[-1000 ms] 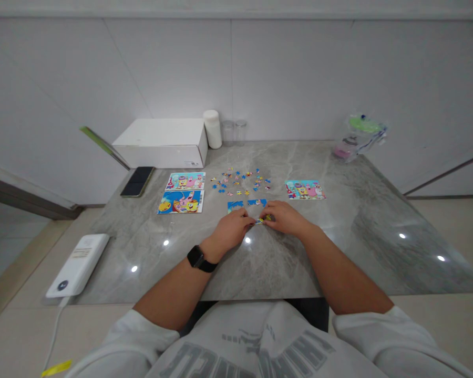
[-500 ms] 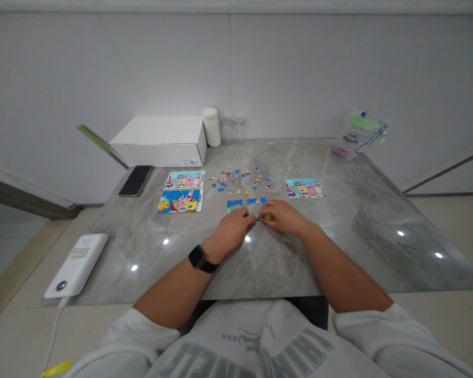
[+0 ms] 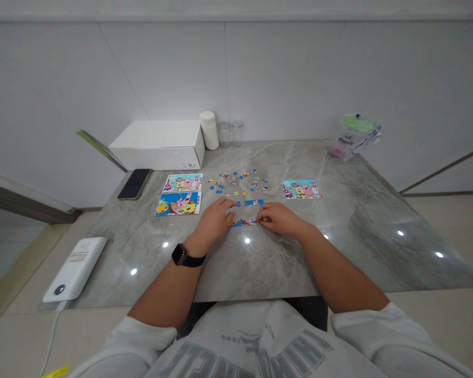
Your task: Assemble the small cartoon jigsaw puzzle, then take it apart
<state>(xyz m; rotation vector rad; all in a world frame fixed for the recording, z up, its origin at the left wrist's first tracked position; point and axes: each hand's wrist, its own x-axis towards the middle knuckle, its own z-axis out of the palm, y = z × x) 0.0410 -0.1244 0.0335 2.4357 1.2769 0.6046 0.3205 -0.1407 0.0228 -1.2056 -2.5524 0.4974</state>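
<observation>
In the head view, a joined strip of jigsaw puzzle pieces [image 3: 245,222] lies on the table in front of me. My right hand [image 3: 280,218] pinches its right end between thumb and fingers. My left hand [image 3: 215,218], with a black watch on the wrist, is curled at the left end, its fingers on a small blue section partly hidden beneath them. A second joined section [image 3: 254,202], blue, sits just beyond, between the hands. Farther back, several loose puzzle pieces [image 3: 242,180] are scattered.
Picture cards [image 3: 178,203] lie to the left, another picture card [image 3: 301,189] to the right. Behind stand a white box [image 3: 153,152], a white bottle [image 3: 209,130] and two clear jars [image 3: 237,134]. A phone [image 3: 134,184], power bank [image 3: 75,269] and plastic bag [image 3: 355,136] lie near the edges.
My left hand has moved left, away from my right hand, uncovering the joined strip and covering the small blue section. My right hand stays at the strip's right end.
</observation>
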